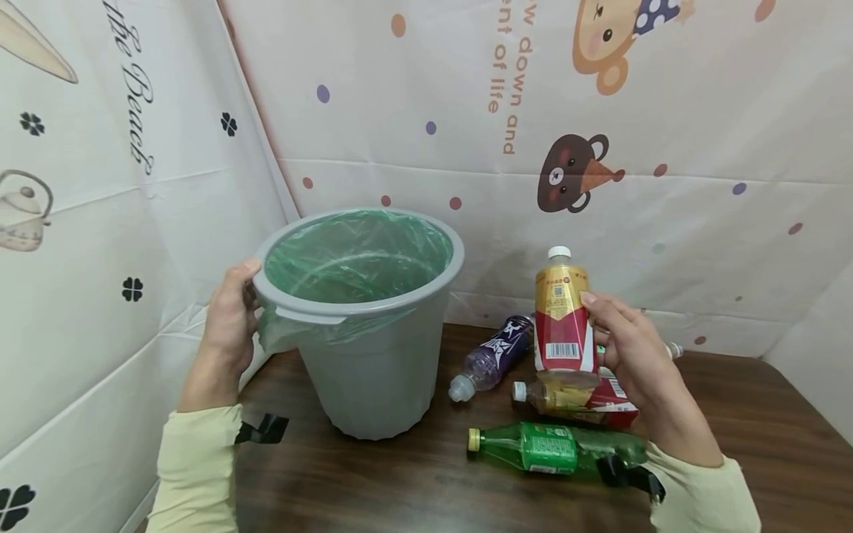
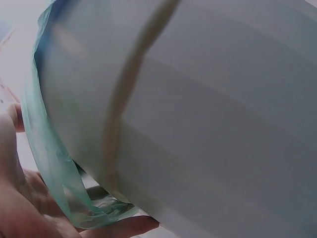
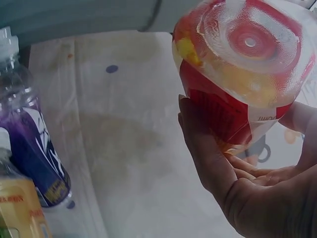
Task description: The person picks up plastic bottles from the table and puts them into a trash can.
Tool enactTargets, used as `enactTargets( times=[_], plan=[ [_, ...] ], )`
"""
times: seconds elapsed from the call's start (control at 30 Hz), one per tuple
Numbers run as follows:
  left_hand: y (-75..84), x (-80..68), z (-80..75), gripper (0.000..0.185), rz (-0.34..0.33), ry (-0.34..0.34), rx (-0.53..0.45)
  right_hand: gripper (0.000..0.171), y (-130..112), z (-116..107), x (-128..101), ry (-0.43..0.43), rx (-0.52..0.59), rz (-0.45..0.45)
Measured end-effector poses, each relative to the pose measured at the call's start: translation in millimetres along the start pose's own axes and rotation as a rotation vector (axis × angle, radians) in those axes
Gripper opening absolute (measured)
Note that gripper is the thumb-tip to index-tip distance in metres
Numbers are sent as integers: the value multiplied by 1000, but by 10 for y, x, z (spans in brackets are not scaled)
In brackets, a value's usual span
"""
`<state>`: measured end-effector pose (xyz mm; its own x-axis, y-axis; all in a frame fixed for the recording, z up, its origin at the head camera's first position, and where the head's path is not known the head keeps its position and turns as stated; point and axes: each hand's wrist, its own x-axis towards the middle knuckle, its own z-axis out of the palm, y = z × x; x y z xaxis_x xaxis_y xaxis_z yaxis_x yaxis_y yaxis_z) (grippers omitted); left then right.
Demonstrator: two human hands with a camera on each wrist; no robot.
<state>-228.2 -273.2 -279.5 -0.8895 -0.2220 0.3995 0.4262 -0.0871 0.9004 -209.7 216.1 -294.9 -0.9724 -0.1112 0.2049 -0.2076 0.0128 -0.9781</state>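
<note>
- The green bottle point(image 1: 556, 447) lay nearest.
- The right hand point(image 1: 629, 344) gripped the red-labelled bottle point(image 1: 562, 318) mid-body, above the table point(image 1: 400, 481); it looked empty, light, crushable.
- The left hand point(image 1: 229, 318) clasped the bin point(image 1: 363, 326) at its rim.

I see two bare hands, the left hand point(image 1: 229, 318) and the right hand point(image 1: 629, 344), each coming out of a long pale yellow sleeve point(image 1: 196, 466) with a soft ribbed cuff ending at the wrist. A black strap point(image 1: 263, 429) with a clip sticks out near the left cuff, and a matching black strap point(image 1: 629, 474) sits by the right cuff. No rings or gloves are visible
</note>
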Motion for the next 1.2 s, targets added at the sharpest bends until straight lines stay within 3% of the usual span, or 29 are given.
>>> enactTargets(
  times=[0.47, 1.2],
  plan=[
    [-29, 1, 56, 33, -1, 63, 5, 44, 42, 70, 54, -92, 140, 5],
    [-17, 2, 49, 31, -5, 93, 16, 48, -350, 379, 267, -160, 172, -4]
  ],
)
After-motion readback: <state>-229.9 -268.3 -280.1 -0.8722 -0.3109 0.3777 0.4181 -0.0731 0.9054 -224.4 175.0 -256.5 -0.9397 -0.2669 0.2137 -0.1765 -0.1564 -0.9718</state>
